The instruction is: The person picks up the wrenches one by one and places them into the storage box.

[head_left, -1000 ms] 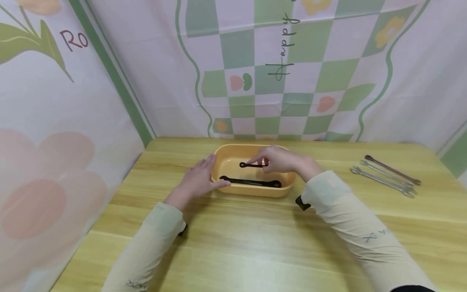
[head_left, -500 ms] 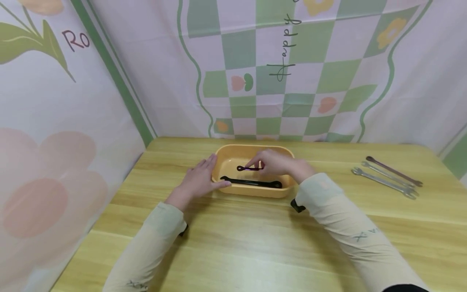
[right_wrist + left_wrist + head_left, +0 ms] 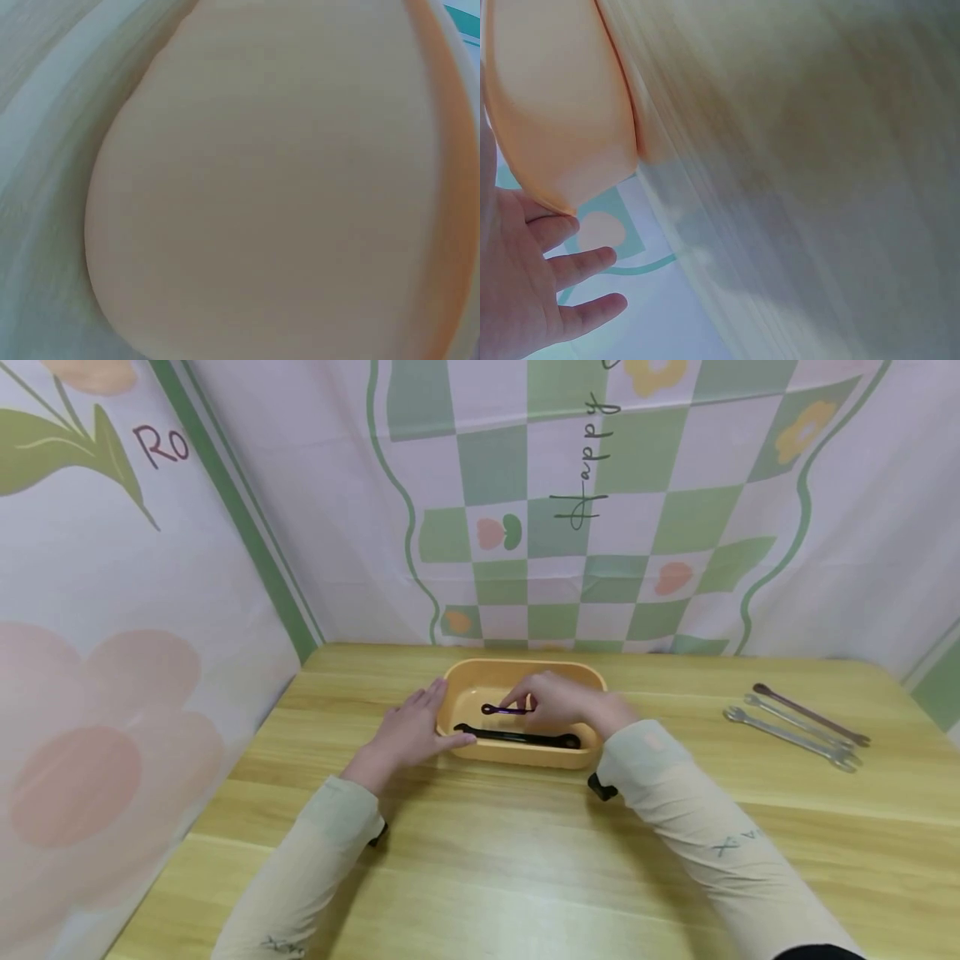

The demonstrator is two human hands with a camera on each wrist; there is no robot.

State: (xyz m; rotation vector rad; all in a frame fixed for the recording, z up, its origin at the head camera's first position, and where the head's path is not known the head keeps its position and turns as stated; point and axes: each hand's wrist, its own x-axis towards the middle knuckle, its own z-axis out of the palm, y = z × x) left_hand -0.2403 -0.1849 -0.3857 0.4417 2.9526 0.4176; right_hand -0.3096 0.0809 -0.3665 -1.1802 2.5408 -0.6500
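A yellow-orange plastic bin (image 3: 525,758) stands toward the back of the table. Inside, along its front wall, lies a large black wrench (image 3: 517,737). My right hand (image 3: 564,697) reaches in over the right side and pinches a small dark purple wrench (image 3: 492,710), its ring end pointing left and its other end hidden by the fingers. My left hand (image 3: 408,729) rests against the bin's left end, thumb across the front rim. In the left wrist view its fingers (image 3: 585,264) are straight and spread beside the bin wall (image 3: 562,97). The right wrist view holds mostly the bin's outer wall (image 3: 262,187).
At the right of the table lie a dark reddish wrench (image 3: 810,714), a thin silver wrench (image 3: 795,718) and a larger silver wrench (image 3: 787,737), side by side. A patterned cloth (image 3: 555,568) hangs close behind the table's back edge.
My right hand has moved a little left and toward me inside the bin, carrying the small wrench with it. The left hand stays at the bin's left end.
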